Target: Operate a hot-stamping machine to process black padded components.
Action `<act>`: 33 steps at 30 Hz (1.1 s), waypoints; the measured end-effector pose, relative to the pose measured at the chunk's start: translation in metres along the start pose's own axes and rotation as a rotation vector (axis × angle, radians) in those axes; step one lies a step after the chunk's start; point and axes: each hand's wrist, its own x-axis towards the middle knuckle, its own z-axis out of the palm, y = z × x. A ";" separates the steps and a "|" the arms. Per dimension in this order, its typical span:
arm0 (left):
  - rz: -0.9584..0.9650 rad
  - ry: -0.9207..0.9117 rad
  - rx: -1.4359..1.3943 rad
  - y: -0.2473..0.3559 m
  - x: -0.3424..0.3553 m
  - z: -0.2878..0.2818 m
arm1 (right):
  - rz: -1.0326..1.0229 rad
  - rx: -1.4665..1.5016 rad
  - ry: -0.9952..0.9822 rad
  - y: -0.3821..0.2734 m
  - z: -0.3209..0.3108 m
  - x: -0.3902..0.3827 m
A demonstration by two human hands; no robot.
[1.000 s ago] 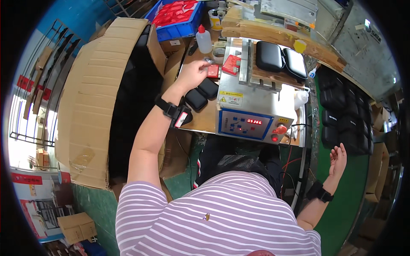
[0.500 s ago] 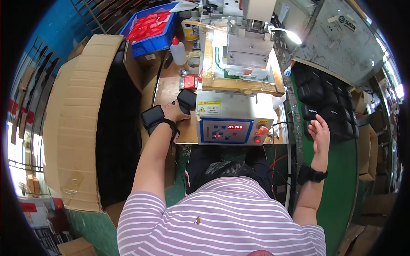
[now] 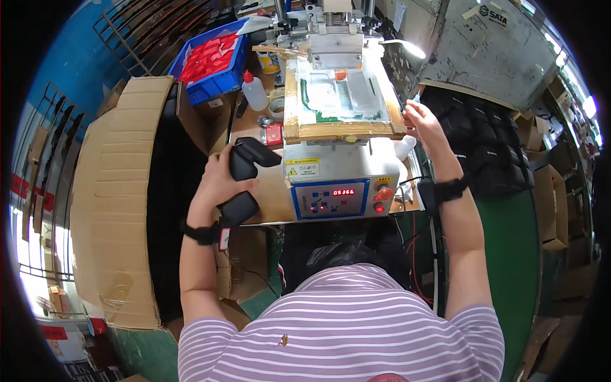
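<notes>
At the left of the bench, my left hand (image 3: 216,181) is closed around a black padded case (image 3: 243,160), its thumb pointing right. Another black case (image 3: 238,209) lies against the underside of this hand, and a black flap-like piece (image 3: 259,153) juts out to the right. My right hand (image 3: 425,124) is beside the right edge of the wooden-framed printing screen (image 3: 337,130), fingers bent but apart and nothing seen in them. Green and white patches show on the screen mesh. Under it stands the machine's control box (image 3: 331,198) with a lit red display.
A large cardboard box (image 3: 118,204) with black contents stands at left. Behind it are a blue crate (image 3: 219,89) of red packets and a red-capped squeeze bottle (image 3: 254,92). Several black cases (image 3: 490,153) are stacked at right. A lit lamp (image 3: 412,49) reaches over the bench.
My right hand has moved up and left to the screen frame's edge. My left hand has shifted left around the black case. The machine's metal head has risen, uncovering the screen.
</notes>
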 end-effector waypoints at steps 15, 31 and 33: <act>0.281 0.103 -0.171 0.048 -0.024 -0.042 | -0.353 0.246 -0.042 -0.015 -0.009 -0.028; 0.724 0.045 -0.290 0.121 0.060 -0.046 | 0.136 0.761 0.711 0.195 -0.188 -0.079; 0.702 -0.028 -0.316 0.149 0.075 -0.045 | 0.229 0.614 0.674 0.187 -0.190 -0.089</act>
